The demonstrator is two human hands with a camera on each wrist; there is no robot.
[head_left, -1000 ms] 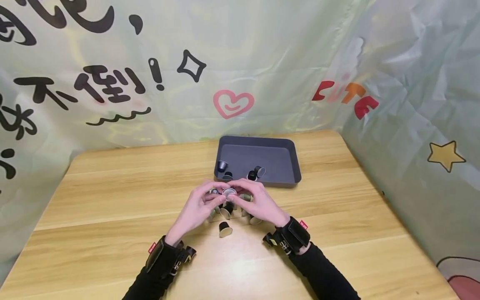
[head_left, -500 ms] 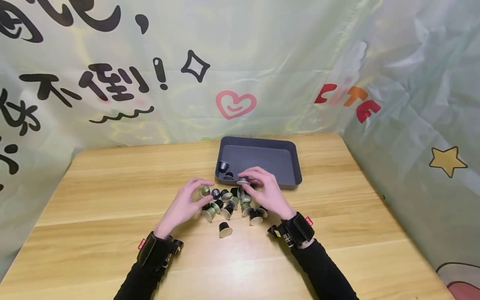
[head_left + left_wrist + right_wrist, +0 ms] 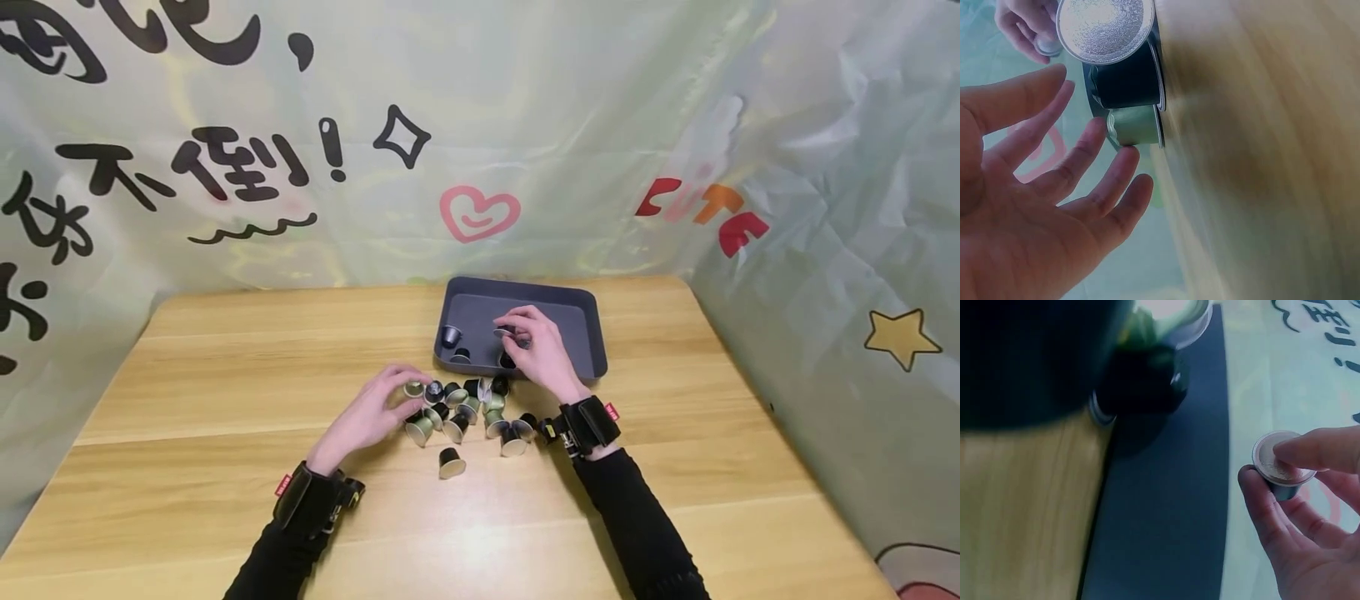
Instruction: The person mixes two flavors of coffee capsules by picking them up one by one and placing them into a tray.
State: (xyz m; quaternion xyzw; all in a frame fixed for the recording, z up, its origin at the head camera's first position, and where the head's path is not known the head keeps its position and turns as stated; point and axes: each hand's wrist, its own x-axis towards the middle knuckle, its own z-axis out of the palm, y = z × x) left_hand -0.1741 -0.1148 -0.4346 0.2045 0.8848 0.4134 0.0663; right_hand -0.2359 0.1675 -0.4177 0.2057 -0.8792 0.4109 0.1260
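Observation:
My right hand (image 3: 543, 358) is over the dark grey tray (image 3: 480, 308) and pinches a dark coffee capsule (image 3: 1282, 487). In the right wrist view the thumb lies on the capsule's foil lid and the fingers support its other side. At the left of a pile of coffee capsules on the table is my left hand (image 3: 367, 417), its fingers spread and loosely bent. The left wrist view shows its fingertips right by a green capsule (image 3: 1135, 125), with a black capsule (image 3: 1125, 84) beside that one. Nothing is between thumb and fingers there.
Several black and green capsules lie bunched in front of the tray. One black capsule (image 3: 451, 463) sits apart, nearer the person. Inside the tray, a dark capsule (image 3: 451, 336) and a black capsule (image 3: 461, 356) lie at the left. A printed cloth (image 3: 360, 250) hangs behind the table.
The hands have parted from around one capsule. My right hand has carried it away over the tray, while my left hand has moved left and stays beside the pile.

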